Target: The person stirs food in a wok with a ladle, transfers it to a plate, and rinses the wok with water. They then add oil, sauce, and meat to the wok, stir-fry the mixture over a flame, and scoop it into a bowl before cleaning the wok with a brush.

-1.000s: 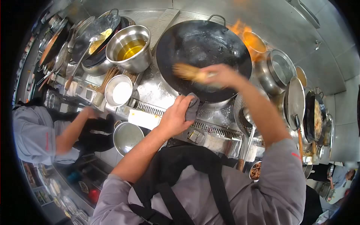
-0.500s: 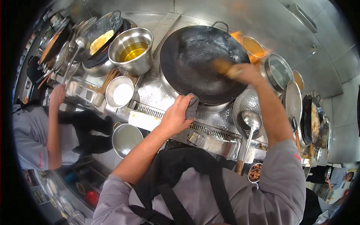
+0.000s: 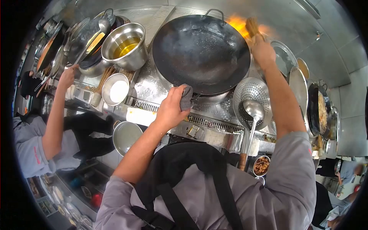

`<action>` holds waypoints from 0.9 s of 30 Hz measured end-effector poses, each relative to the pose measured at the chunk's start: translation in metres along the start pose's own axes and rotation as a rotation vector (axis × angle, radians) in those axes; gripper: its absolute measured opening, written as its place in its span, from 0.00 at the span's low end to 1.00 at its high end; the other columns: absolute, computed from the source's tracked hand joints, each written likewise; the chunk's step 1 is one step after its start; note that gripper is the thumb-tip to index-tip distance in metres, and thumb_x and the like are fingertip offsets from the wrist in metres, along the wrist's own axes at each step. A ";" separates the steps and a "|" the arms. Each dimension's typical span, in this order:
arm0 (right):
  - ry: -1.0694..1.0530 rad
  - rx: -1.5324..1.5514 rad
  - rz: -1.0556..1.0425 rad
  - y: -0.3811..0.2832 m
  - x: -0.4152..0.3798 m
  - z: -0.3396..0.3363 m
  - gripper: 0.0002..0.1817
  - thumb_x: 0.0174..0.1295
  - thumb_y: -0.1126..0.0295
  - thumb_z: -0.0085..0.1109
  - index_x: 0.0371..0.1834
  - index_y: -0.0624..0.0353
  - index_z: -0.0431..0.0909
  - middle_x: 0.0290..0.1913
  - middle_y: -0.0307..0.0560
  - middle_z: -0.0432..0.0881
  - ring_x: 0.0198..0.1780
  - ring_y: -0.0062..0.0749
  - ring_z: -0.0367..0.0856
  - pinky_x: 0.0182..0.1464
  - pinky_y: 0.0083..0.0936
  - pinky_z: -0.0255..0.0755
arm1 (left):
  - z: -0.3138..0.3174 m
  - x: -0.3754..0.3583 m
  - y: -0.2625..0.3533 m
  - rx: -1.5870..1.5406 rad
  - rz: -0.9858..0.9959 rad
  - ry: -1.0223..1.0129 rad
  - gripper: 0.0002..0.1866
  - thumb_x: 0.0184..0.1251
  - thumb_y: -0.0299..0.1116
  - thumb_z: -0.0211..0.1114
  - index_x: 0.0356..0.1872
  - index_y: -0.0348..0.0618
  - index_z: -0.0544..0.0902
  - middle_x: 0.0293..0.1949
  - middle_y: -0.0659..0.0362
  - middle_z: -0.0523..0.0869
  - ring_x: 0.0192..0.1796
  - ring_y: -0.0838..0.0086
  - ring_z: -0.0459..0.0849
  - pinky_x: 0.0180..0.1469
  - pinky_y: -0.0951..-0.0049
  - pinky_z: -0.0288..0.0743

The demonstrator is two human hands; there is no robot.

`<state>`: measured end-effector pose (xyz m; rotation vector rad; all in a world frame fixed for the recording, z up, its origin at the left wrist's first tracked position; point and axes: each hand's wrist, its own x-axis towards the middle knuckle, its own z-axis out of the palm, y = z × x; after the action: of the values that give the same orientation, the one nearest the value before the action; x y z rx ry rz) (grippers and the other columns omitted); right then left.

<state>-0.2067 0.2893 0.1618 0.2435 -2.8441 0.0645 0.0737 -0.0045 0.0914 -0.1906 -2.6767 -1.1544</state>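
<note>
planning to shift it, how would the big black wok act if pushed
The wok is probably heavy, being wide and seemingly metal. Its curved shape might make it rock. It may be hot to grip: flames rise beside its far edge, and the left hand holds a grey cloth near its rim.

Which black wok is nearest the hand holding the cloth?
The big middle wok, its near rim beside the left hand and grey cloth. The left wok and far-right wok are farther away, with food inside.
</note>
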 end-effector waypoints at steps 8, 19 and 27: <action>-0.951 0.402 -0.238 -0.004 -0.038 -0.050 0.25 0.59 0.59 0.63 0.63 0.42 0.83 0.49 0.47 0.87 0.41 0.38 0.86 0.31 0.34 0.84 | 0.003 0.002 0.006 0.025 -0.055 0.039 0.35 0.55 0.29 0.76 0.65 0.41 0.70 0.55 0.45 0.79 0.58 0.47 0.80 0.59 0.57 0.76; -0.075 1.079 -0.321 -0.102 -0.137 -0.061 0.33 0.64 0.70 0.65 0.74 0.56 0.67 0.67 0.50 0.76 0.66 0.37 0.75 0.67 0.33 0.70 | -0.029 -0.079 -0.022 -0.322 -0.297 0.408 0.41 0.58 0.27 0.78 0.72 0.38 0.65 0.62 0.53 0.79 0.63 0.69 0.77 0.67 0.69 0.70; -0.828 1.483 0.601 -0.381 -0.283 0.124 0.36 0.66 0.68 0.59 0.76 0.53 0.56 0.55 0.63 0.79 0.46 0.46 0.86 0.27 0.37 0.83 | -0.111 -0.150 -0.067 -0.223 -0.519 0.409 0.41 0.56 0.31 0.78 0.69 0.34 0.66 0.57 0.46 0.83 0.58 0.62 0.84 0.62 0.64 0.76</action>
<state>0.0927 -0.0493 -0.0298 -0.4236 -2.7045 2.6470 0.2219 -0.1361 0.0809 0.6708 -2.2826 -1.4409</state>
